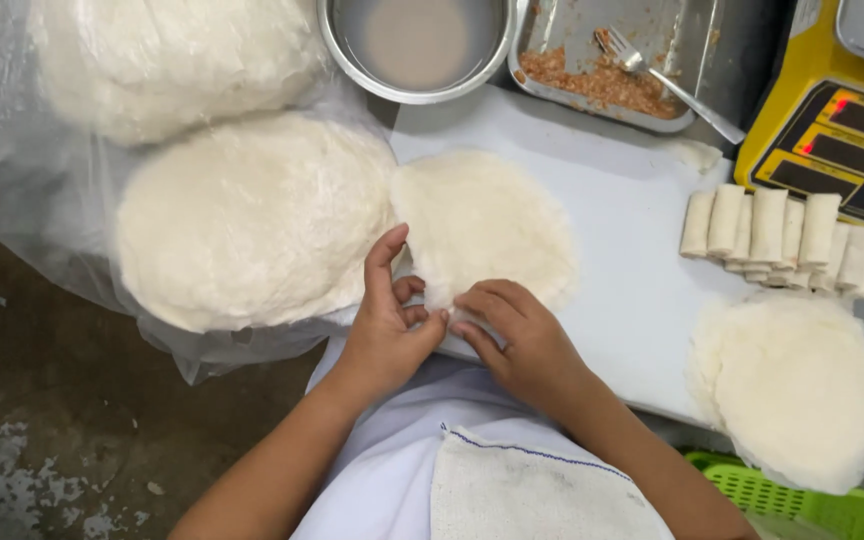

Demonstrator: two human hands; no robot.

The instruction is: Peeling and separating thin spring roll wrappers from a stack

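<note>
Both the left hand (387,325) and right hand (512,335) pinch the near edge of the round wrapper (482,225), which lies flat on the white surface (632,270) within easy reach, as if to peel a sheet free.

Far edge of surface (632,270): steel bowl (417,45), tray of mince (602,60) with fork (667,85). Right edge: yellow scale (832,130), row of rolls (787,240), wrapper stack (797,390). Left: bagged wrapper piles (252,220).
</note>
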